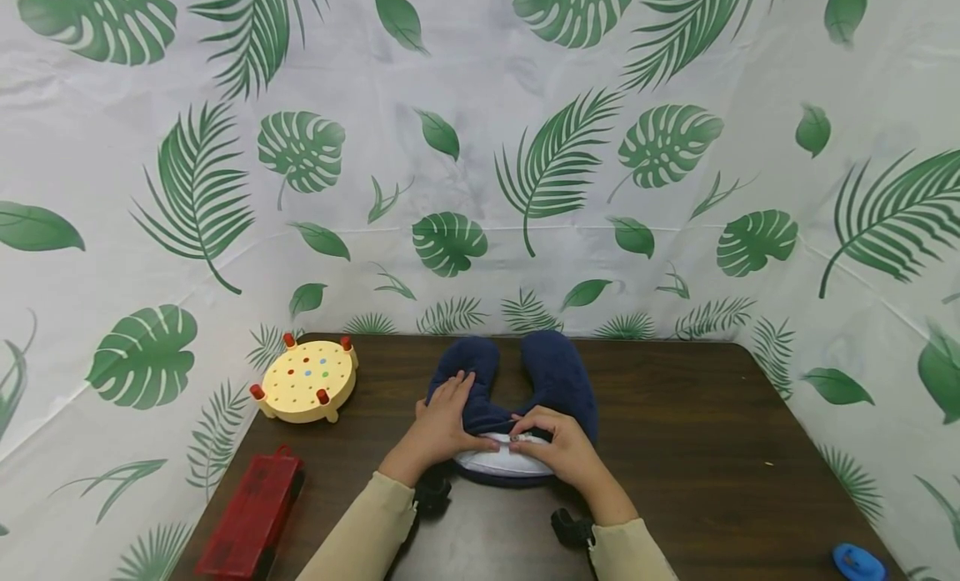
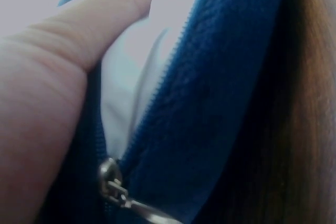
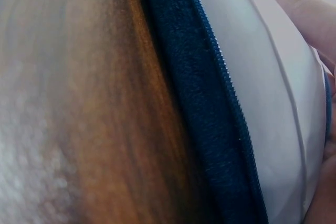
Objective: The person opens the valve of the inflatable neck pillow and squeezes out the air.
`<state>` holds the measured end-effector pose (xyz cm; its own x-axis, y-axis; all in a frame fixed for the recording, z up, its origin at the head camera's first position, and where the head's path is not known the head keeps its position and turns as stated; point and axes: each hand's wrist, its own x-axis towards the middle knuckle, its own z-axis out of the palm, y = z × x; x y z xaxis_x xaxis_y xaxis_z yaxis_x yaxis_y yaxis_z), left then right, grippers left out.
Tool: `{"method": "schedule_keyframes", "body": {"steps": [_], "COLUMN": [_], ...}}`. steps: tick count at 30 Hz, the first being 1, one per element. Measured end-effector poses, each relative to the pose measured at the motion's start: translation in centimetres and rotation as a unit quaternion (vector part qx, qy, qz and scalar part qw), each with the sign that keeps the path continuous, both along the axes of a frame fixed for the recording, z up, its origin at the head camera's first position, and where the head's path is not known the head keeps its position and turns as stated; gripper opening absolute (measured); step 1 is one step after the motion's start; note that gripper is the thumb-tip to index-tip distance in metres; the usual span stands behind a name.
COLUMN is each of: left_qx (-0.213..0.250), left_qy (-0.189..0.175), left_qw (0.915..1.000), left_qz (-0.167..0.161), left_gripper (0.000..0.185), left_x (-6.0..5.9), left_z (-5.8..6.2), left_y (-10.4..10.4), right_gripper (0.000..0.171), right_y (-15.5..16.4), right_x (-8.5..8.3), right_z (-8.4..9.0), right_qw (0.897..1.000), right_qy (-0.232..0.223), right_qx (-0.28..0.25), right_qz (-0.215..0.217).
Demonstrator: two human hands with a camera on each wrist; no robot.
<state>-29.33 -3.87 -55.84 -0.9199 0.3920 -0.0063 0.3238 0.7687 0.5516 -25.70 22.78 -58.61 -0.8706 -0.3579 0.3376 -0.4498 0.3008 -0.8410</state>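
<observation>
One neck pillow (image 1: 561, 377), one zipper pull (image 2: 111, 178), two hands (image 1: 444, 421) (image 1: 558, 448), two sleeves (image 1: 366, 527), two black wrist mounts (image 1: 432, 496), one round yellow toy (image 1: 296, 398), four red pegs (image 1: 290, 341), one red box (image 1: 251, 514), one blue object (image 1: 858, 563), one bench (image 1: 682, 423).

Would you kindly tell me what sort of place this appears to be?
Probably an indoor workspace, perhaps arranged for filming: a creased leaf-print backdrop stands behind a dark wood-look table, on which lies a navy neck pillow.

The head view looks forward and down over the counter (image 1: 690, 439), while both wrist views face the neck pillow (image 1: 561, 377) closely, sharing its white lining (image 2: 122, 87).
</observation>
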Motion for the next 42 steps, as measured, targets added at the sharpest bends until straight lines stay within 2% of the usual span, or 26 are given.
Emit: {"method": "schedule_keyframes", "body": {"steps": [9, 15, 25, 36, 42], "left_qx": [0.013, 0.016, 0.021, 0.018, 0.019], "left_qy": [0.01, 0.009, 0.007, 0.011, 0.002], "left_qw": [0.9999, 0.9998, 0.9997, 0.9997, 0.9998], "left_qz": [0.006, 0.007, 0.01, 0.008, 0.006], "left_gripper": [0.135, 0.135, 0.135, 0.134, 0.139], "left_x": [0.04, 0.08, 0.17, 0.12, 0.12], "left_z": [-0.45, -0.33, -0.79, -0.47, -0.48], "left_y": [0.12, 0.16, 0.22, 0.23, 0.12], "right_gripper": [0.019, 0.02, 0.015, 0.015, 0.017], "right_y": [0.01, 0.03, 0.07, 0.05, 0.04], "right_x": [-0.03, -0.08, -0.05, -0.04, 0.02], "right_z": [-0.11, -0.15, -0.39, -0.24, -0.16], "right_qw": [1.0, 1.0, 1.0, 1.0, 1.0], "right_qy": [-0.006, -0.006, 0.003, 0.001, -0.004], "right_qx": [0.002, 0.003, -0.006, -0.007, -0.009], "right_qz": [0.002, 0.004, 0.012, 0.01, 0.012]}}
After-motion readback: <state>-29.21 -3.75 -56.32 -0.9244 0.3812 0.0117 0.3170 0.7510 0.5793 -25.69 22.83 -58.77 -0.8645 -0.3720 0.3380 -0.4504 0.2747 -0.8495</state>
